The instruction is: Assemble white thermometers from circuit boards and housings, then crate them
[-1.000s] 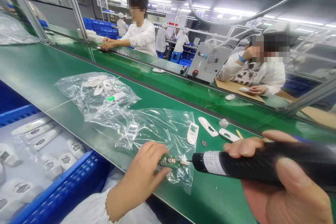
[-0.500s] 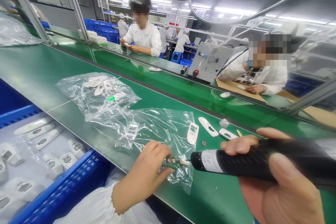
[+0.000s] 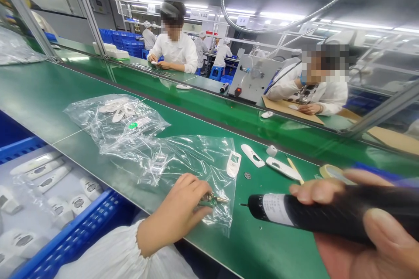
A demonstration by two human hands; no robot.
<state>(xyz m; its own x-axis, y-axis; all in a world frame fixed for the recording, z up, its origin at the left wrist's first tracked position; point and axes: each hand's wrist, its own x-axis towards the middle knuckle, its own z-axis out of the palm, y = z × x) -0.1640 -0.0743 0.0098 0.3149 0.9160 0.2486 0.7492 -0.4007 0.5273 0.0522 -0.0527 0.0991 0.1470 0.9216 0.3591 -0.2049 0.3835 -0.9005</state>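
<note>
Left hand (image 3: 178,213) grips board (image 3: 209,200) over bag (image 3: 193,157), by near edge of table (image 3: 268,248), metal tip (image 3: 223,200) uncovered, presumably for access; right hand's (image 3: 348,248) fingers wrap driver (image 3: 306,211), bit (image 3: 244,204) facing tip, apart, likely for aim

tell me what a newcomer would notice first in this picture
Most likely the big black screwdriver in the right hand, lower right, pointing toward the small circuit board in the left hand, near the middle. Next might come the crinkled clear plastic spread over the green table, and the blue crate of white casings at lower left.
</note>
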